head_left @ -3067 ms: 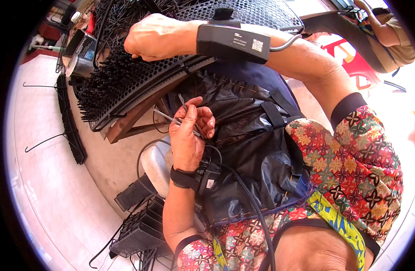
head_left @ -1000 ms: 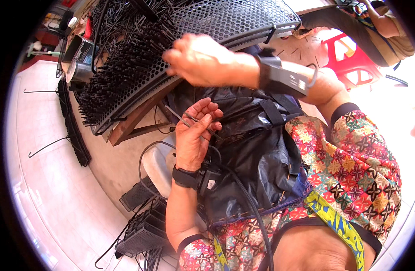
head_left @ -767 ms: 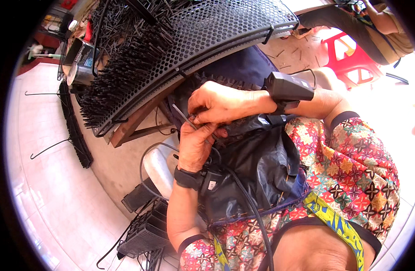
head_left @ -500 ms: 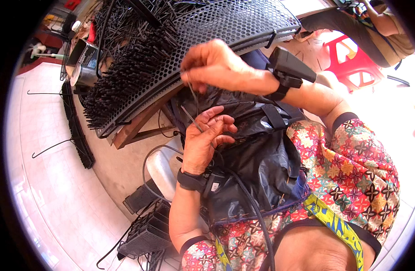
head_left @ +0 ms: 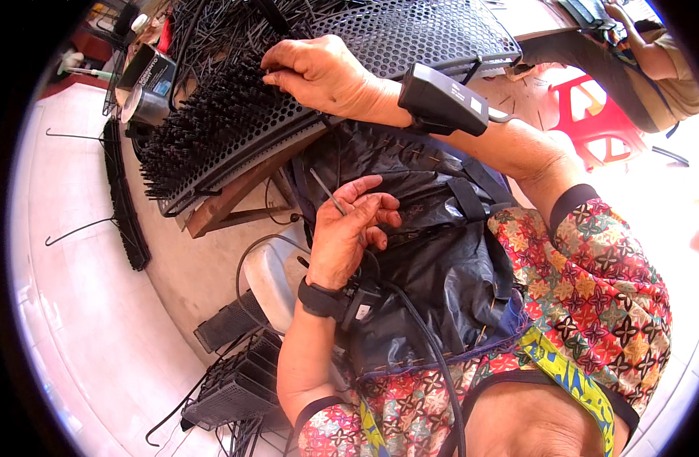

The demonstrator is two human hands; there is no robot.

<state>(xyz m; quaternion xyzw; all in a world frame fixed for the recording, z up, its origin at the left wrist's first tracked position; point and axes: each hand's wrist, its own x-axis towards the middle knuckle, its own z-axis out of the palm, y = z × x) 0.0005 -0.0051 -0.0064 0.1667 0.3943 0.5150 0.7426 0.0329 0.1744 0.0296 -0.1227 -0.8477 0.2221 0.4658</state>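
Note:
My left hand is above the black apron on my lap, its thumb and index finger closed on a thin metal rod whose tip points up and away; the other fingers are loosely curled. Farther off, my right hand reaches over a curved black perforated panel. Its thumb and fingers are bent together at the edge of a dense patch of upright black strips set in the panel's holes. Whatever lies between those fingertips is too small to make out.
Loose black strips pile up behind the panel, which rests on a wooden frame. A metal can stands at its left. Black perforated pieces lie low on the left. Another person sits beyond a red stool.
My right hand has moved from above my left hand up and left to the strips in the panel. My left hand keeps its place with the rod. The view has shifted slightly.

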